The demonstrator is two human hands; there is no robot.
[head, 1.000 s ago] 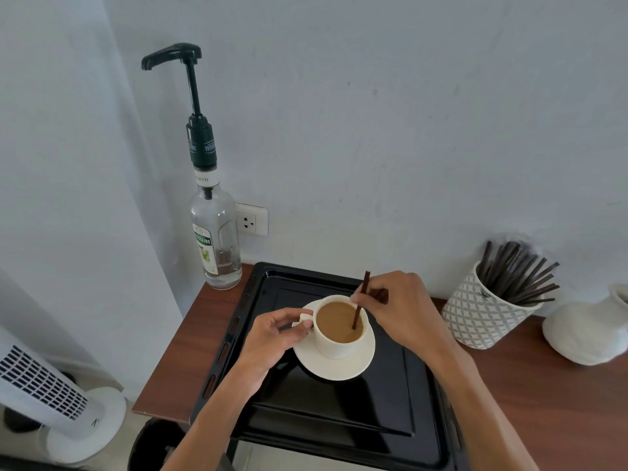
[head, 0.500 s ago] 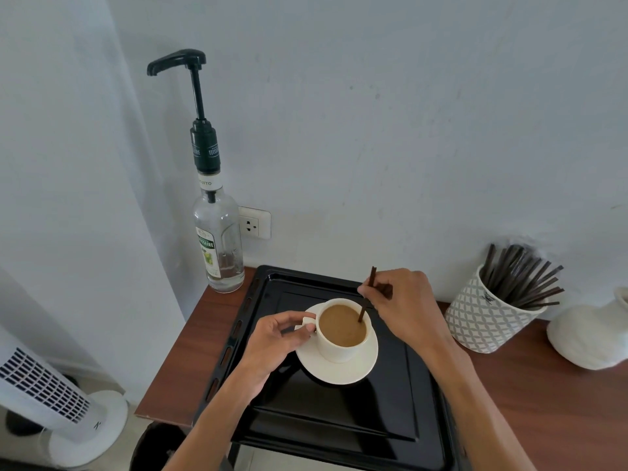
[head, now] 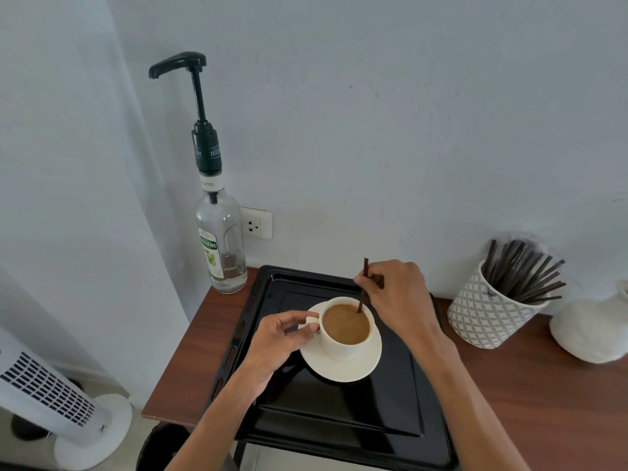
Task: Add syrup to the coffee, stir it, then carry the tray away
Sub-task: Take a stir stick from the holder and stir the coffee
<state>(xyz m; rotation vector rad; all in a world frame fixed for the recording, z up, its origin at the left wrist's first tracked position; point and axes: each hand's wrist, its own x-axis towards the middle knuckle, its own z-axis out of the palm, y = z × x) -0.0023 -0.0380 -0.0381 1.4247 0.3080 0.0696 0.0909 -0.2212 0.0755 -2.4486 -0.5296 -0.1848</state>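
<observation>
Pale wall behind a brown wooden bench: stirring step in hand.
Clear glass pump syrup bottle stands left of centre; left hand pinches the handle of the cream coffee cup on the black metal tray; right hand holds the dark stir stick. Next: withdraw stick, lift tray.

A patterned white pot of dark sticks stands on the wooden table, close beside a white vase at the right edge. A wall socket sits low on the wall. On the floor at left stands a white tower fan, with what may be a dark bin under the table.
</observation>
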